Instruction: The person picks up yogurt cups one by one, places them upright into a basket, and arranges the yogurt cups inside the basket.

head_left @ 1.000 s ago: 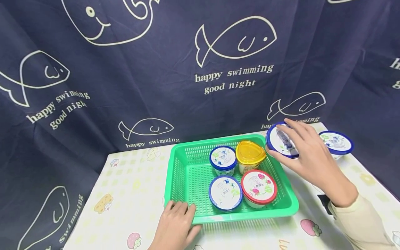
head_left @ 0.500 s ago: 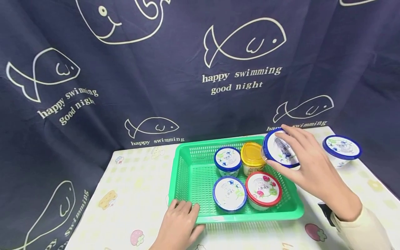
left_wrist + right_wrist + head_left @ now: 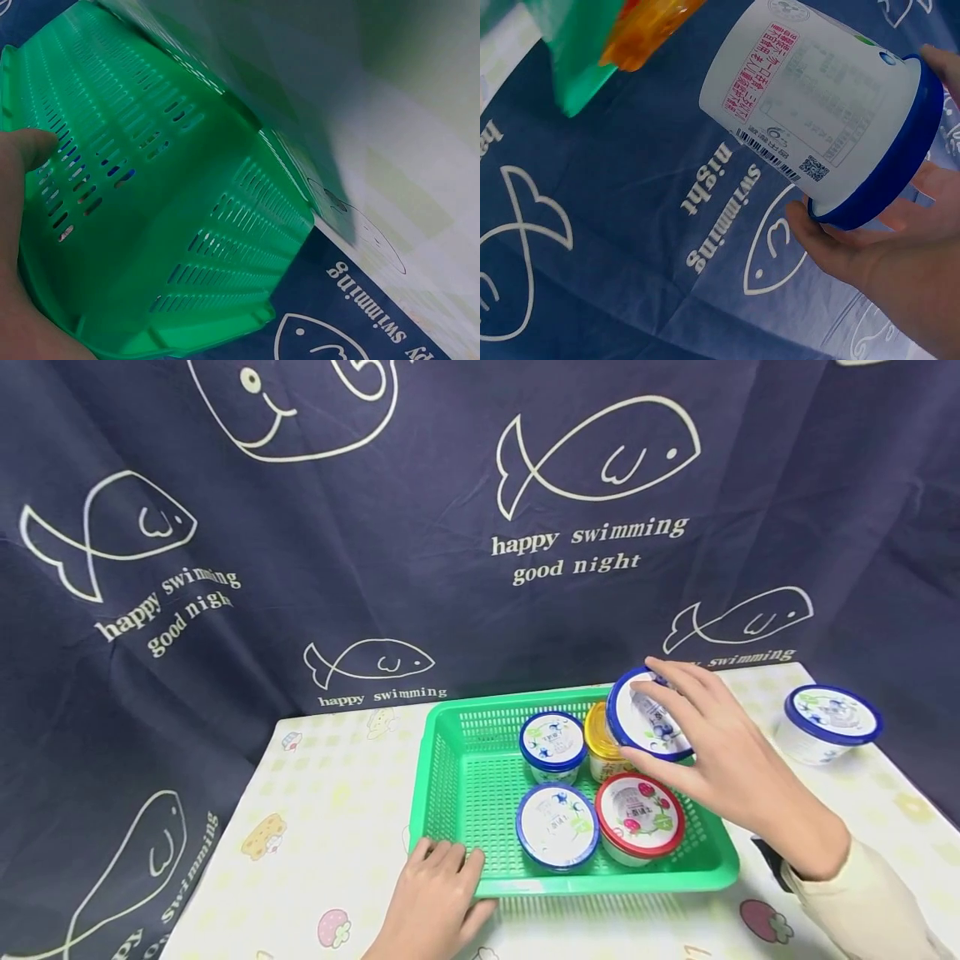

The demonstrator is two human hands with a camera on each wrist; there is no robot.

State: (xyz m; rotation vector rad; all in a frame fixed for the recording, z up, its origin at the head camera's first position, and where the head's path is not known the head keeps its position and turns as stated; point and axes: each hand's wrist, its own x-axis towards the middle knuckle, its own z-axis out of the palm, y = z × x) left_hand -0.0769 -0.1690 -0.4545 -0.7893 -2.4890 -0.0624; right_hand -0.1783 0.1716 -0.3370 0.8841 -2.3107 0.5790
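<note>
My right hand grips a white tub with a blue lid by its lid, tilted, above the back right of the green plastic basket. The right wrist view shows that tub's printed side. My left hand holds the basket's near left corner, fingers over the rim; its thumb lies against the outer wall in the left wrist view. Inside the basket stand two blue-lidded tubs, a red-lidded tub and a yellow-lidded tub, the last partly hidden by the held tub.
Another blue-lidded tub stands on the table at the far right, outside the basket. A patterned cloth covers the table. Behind it hangs a dark blue curtain with fish drawings.
My right hand has carried the blue-lidded tub left, from beside the basket to over its back right part. The left hand keeps its hold. The head view has shifted slightly.
</note>
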